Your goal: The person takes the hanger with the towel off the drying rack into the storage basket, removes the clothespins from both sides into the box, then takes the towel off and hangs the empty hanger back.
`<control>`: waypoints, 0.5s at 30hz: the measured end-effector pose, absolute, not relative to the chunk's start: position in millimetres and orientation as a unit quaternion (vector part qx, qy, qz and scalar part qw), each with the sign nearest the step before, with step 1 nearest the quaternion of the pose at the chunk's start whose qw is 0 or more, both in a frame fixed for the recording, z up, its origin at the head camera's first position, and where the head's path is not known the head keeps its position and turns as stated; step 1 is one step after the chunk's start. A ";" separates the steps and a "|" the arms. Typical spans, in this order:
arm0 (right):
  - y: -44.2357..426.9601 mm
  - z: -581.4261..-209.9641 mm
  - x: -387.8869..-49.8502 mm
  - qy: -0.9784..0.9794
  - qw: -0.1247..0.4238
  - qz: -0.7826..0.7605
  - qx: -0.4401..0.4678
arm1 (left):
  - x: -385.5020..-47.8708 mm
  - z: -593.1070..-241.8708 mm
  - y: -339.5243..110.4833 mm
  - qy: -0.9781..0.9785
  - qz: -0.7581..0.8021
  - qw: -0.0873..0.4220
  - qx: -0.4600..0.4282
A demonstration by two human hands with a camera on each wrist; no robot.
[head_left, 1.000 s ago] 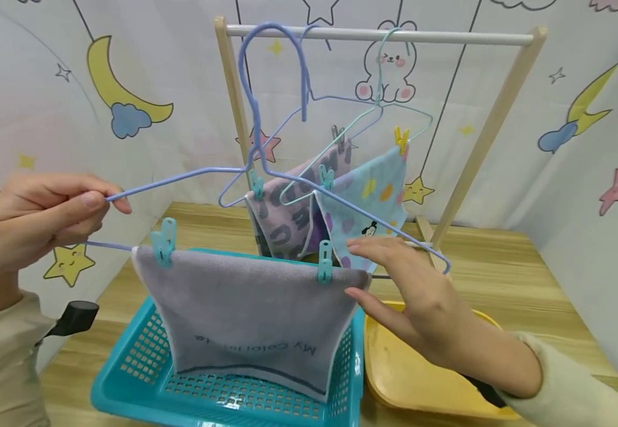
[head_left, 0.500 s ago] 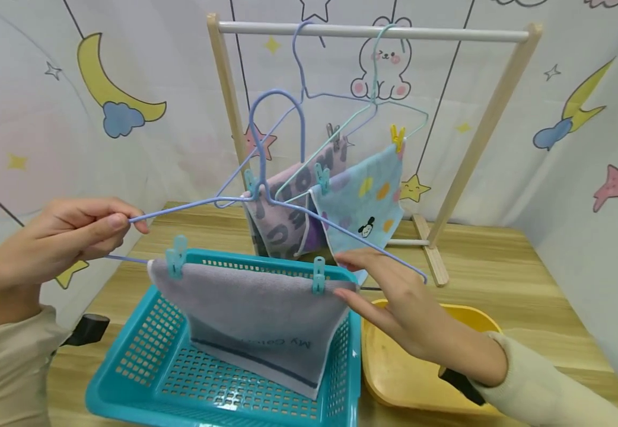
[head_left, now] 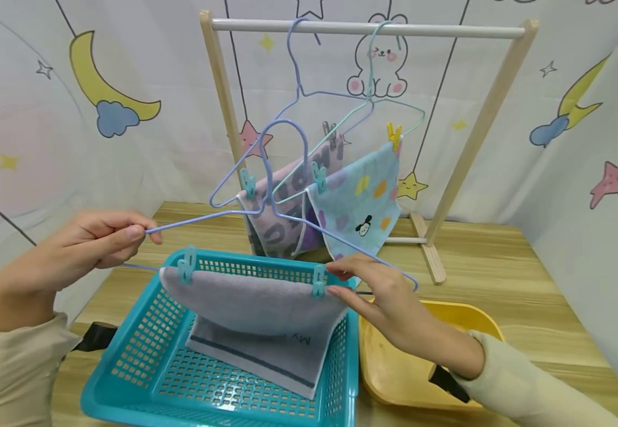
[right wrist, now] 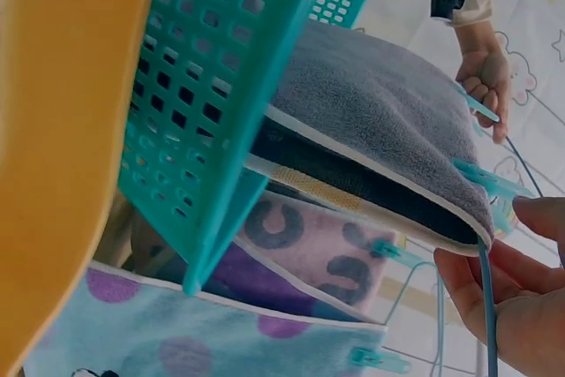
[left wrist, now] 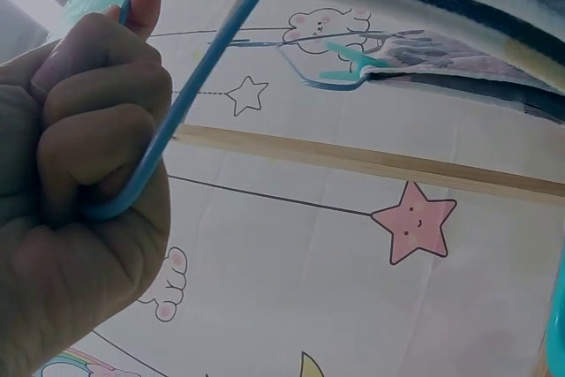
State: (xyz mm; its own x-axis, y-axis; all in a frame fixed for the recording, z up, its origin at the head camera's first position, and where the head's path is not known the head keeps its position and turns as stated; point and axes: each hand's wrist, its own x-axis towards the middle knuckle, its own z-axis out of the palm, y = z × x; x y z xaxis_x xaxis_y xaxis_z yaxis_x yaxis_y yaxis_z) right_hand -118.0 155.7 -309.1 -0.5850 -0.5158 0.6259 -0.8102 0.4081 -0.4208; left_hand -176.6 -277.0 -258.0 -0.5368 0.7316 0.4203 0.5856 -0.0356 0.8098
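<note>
My left hand (head_left: 101, 240) grips the left end of a blue hanger (head_left: 197, 220); in the left wrist view its fingers (left wrist: 97, 121) curl round the bent corner. A grey towel (head_left: 250, 302) hangs folded over the hanger's lower bar, held by two teal clips (head_left: 186, 265) (head_left: 318, 281). At the right clip, my right hand (head_left: 389, 296) has thumb and forefinger apart on either side of it, near the towel's corner. The right wrist view shows that hand (right wrist: 521, 297) beside the towel (right wrist: 380, 94) and the hanger bar, its grip on anything unclear.
Beneath the towel stands a teal basket (head_left: 127, 379), with a yellow basin (head_left: 405, 379) to its right. Behind, a rack (head_left: 480, 130) bears two hangers with a pink-grey patterned towel (head_left: 277, 225) and a light blue towel (head_left: 362, 201). Patterned curtains surround the table.
The held hanger and towel have come down, and the hook now sits well below the rack's bar. My left hand has moved right and down; my right hand has shifted left, nearer the right clip.
</note>
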 end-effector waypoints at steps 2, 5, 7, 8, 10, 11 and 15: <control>155.6 -313.4 -118.1 -0.817 0.196 0.362 0.403 | -177.3 -260.9 -276.7 0.688 0.539 0.068 0.481; 154.6 -319.3 -118.4 -0.819 0.188 0.364 0.403 | -177.8 -264.6 -276.5 0.694 0.533 0.068 0.479; 153.8 -322.7 -118.9 -0.818 0.187 0.364 0.405 | -177.9 -266.6 -276.3 0.701 0.528 0.067 0.475; 153.3 -324.3 -119.2 -0.816 0.184 0.366 0.407 | -177.9 -267.4 -276.1 0.704 0.525 0.066 0.474; 152.3 -326.9 -120.0 -0.812 0.180 0.372 0.412 | -177.8 -268.8 -276.0 0.709 0.521 0.069 0.471; 151.8 -327.8 -120.4 -0.810 0.178 0.375 0.414 | -177.6 -269.4 -275.7 0.714 0.517 0.070 0.467; 149.4 -330.2 -121.1 -0.804 0.171 0.394 0.412 | -177.6 -271.4 -274.8 0.721 0.511 0.076 0.461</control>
State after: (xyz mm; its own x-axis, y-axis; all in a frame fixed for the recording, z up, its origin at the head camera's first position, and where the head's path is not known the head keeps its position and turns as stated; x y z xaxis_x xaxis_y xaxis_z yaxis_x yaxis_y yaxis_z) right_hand -121.1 149.4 -330.2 -0.6017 -0.5280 0.5993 -0.7971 0.3496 -0.4924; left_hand -177.6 -274.8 -271.4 -0.5632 0.7432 0.3613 0.5870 0.0520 0.8079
